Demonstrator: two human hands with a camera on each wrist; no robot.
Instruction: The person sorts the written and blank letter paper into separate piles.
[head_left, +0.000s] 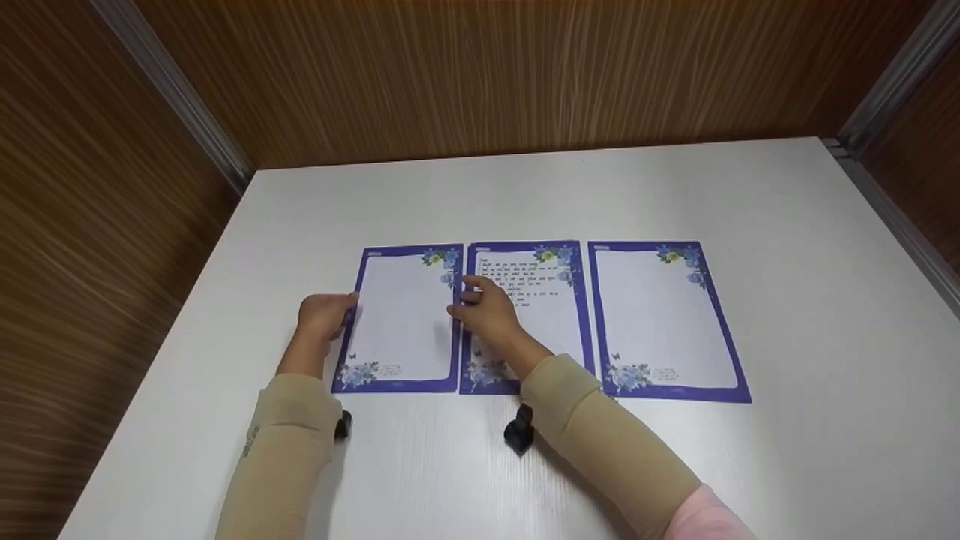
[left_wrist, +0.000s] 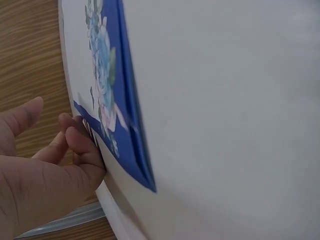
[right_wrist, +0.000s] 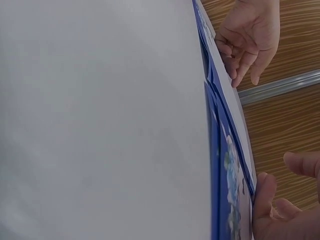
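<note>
Three purple-bordered sheets of stationery with blue flowers lie side by side on the table. My left hand [head_left: 324, 315] is at the left edge of the left sheet [head_left: 405, 315], its fingertips right at the border. In the left wrist view, those fingers [left_wrist: 82, 150] bend loosely against the edge while the thumb stays apart. My right hand [head_left: 491, 311] touches the same sheet's right edge and partly covers the middle sheet [head_left: 540, 330], which bears lines of writing. The right wrist view shows its thumb [right_wrist: 300, 162] spread away from the fingers. Slightly raised paper edges appear there too.
Right of the middle sheet lies the third sheet [head_left: 664, 322], blank inside its border. The white table [head_left: 787, 225] meets wood-grain panels [head_left: 525, 75] behind and to the left. Black wrist-worn pieces [head_left: 519, 431] show by both sleeves.
</note>
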